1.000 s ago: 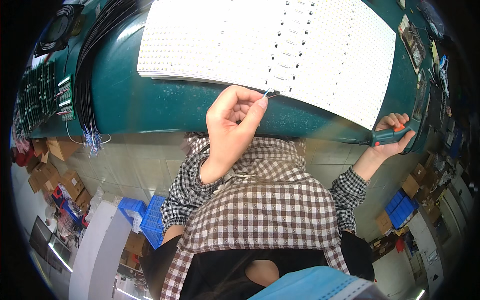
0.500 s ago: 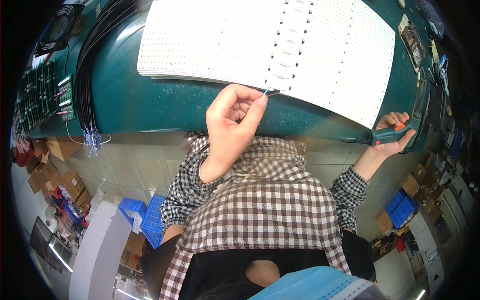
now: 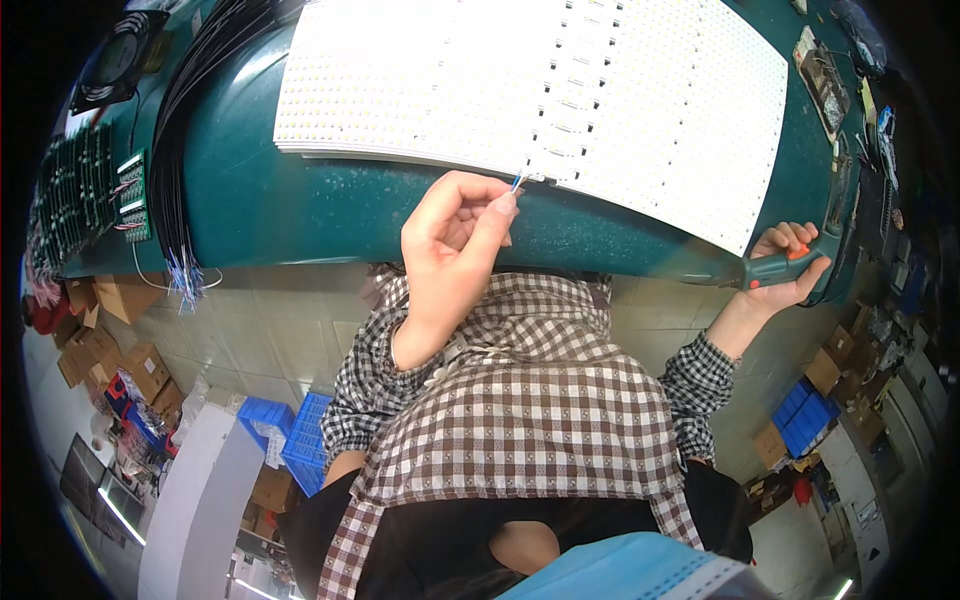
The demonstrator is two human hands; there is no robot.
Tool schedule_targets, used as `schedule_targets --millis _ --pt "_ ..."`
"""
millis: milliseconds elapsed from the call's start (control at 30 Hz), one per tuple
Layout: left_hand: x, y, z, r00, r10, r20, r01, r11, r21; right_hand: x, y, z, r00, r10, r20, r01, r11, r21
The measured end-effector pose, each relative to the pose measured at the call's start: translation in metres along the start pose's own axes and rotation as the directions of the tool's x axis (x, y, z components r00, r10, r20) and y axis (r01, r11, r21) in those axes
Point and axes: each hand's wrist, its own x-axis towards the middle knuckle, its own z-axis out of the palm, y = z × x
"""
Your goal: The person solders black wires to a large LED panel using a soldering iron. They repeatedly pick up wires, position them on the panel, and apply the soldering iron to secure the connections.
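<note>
My left hand [image 3: 455,230] is closed in a pinch on thin blue and white wires [image 3: 517,183]. Their ends lie by a small dark part [image 3: 545,180] at the near edge of a white LED panel [image 3: 380,80]. That panel tops a stack of flat boards, with rows of tiny lights and a middle column of dark components. Out to the right, my right hand [image 3: 785,262] grips the dark green handle of a soldering gun [image 3: 768,272] with an orange trigger. Its front part lies low along the table edge, and the tip cannot be made out.
The green table [image 3: 330,210] carries a bundle of black cables [image 3: 170,150], green circuit boards [image 3: 132,195] and a black fan [image 3: 118,55] at left. Metal pieces [image 3: 822,82] lie at right. Blue crates [image 3: 305,440] and cardboard boxes [image 3: 145,370] stand below.
My left hand has drawn slightly left and toward me, still pinching the wires. My right hand keeps its place on the soldering gun.
</note>
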Motion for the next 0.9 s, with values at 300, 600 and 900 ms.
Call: schedule_targets --millis 300,600,900 --pt "-0.001 0.007 -0.004 0.985 -0.154 0.071 0.161 0.982 -0.095 0.001 0.0 -0.001 1.0 0.008 0.015 -0.009 1.0 0.018" --pt "0.001 0.01 -0.005 0.977 -0.165 0.135 0.181 0.976 -0.124 0.0 0.002 0.002 1.0 0.005 0.013 -0.005 1.0 0.017" --pt "0.002 0.01 -0.002 0.977 -0.201 0.068 0.207 0.972 -0.108 0.0 0.002 0.002 1.0 0.011 0.022 -0.012 1.0 0.024"
